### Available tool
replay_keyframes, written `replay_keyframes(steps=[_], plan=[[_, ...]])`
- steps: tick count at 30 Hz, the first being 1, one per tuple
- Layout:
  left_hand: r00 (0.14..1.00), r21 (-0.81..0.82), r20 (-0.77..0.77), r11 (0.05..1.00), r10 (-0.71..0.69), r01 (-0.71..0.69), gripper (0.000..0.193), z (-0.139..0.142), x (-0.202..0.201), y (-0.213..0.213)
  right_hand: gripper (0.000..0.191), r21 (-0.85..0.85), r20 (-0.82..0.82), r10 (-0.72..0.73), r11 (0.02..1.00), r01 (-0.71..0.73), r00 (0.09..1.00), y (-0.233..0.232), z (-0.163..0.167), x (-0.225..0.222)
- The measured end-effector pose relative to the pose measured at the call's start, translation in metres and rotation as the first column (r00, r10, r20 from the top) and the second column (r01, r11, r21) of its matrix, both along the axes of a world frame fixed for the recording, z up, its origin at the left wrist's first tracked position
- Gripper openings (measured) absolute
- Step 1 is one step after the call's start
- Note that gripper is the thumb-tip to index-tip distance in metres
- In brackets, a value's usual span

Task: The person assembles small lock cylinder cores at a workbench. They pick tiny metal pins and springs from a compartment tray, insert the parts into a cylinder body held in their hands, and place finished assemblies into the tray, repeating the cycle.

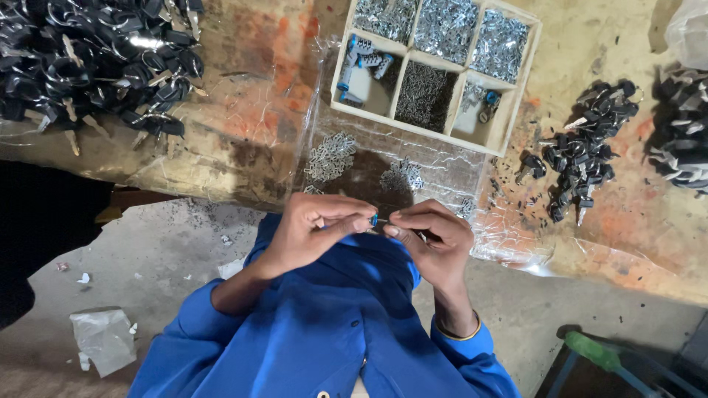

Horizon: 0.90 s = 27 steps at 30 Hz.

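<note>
Left hand (pixel 313 232) and right hand (pixel 435 239) meet just below the wooden tray (pixel 516 81), over the blue shirt (pixel 324 332). Left fingers (pixel 354 221) pinched together on a small blue part (pixel 374 220); right fingers (pixel 402 221) closed on a thin metal piece, too small to identify, its tip touching the blue part. Tray is divided into compartments: silver metal bits in the top ones, dark small parts in the middle, blue-capped pieces (pixel 361 63) in the left one. Clear plastic sheet (pixel 413 169) lies under the tray, with loose silver bits (pixel 330 156) just below it. Black-headed keys (pixel 586 151) piled right of the tray, a bigger heap (pixel 96 59) well left of it, all on the stained surface (pixel 251 110).
</note>
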<state>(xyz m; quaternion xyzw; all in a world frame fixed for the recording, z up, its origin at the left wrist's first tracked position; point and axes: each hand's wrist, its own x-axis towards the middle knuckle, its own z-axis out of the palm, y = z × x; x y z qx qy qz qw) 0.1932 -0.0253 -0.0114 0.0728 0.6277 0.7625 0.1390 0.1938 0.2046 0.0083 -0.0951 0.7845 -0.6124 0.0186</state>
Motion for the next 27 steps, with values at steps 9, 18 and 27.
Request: replay_keyframes(steps=[9, 18, 27], plan=[[0.933, 0.331, 0.350, 0.943, -0.084, -0.039, 0.022, 0.002, 0.000, -0.002, 0.023, 0.123, -0.105, 0.160, 0.982, -0.147, 0.982, 0.005, 0.014, -0.001], [0.969, 0.126, 0.244, 0.992, -0.033, 0.002, 0.034, -0.005, 0.017, 0.004, 0.025, 0.212, -0.328, 0.278, 0.953, -0.217, 0.903, 0.002, 0.015, 0.012], [0.971, 0.109, 0.240, 0.994, -0.018, -0.009, 0.046, -0.009, 0.030, 0.004, 0.030, 0.107, -0.246, 0.301, 0.953, -0.283, 0.921, 0.013, 0.000, 0.022]])
